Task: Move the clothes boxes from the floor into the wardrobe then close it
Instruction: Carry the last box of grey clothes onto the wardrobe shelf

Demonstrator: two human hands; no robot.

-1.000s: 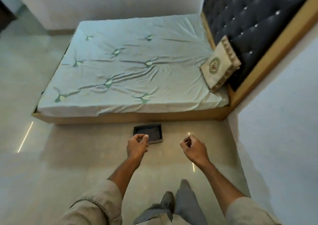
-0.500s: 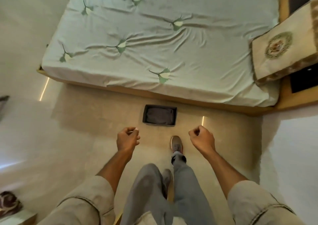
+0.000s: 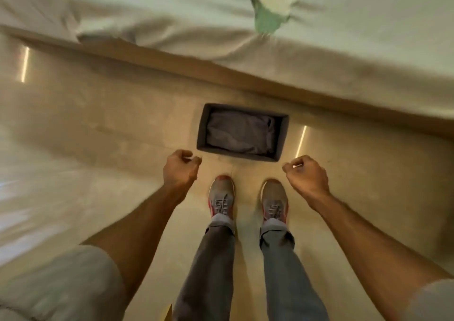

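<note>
A dark grey fabric clothes box (image 3: pixel 201 134) sits open on the tiled floor beside the bed, with folded grey cloth inside it. My left hand (image 3: pixel 180 170) hovers just short of the box's near left corner, fingers curled shut, holding nothing. My right hand (image 3: pixel 307 174) hovers off the near right corner, also curled into a loose fist and empty. Neither hand touches the box. No wardrobe is in view.
The bed (image 3: pixel 221 25), with a pale leaf-print sheet and a wooden base, runs along the far side right behind the box. My two feet in grey-and-red shoes (image 3: pixel 222 197) stand on the beige floor just before the box.
I have walked up to the box and tilted my head down; it now lies directly before my feet. Both hands stay curled and have spread to either side of it.
</note>
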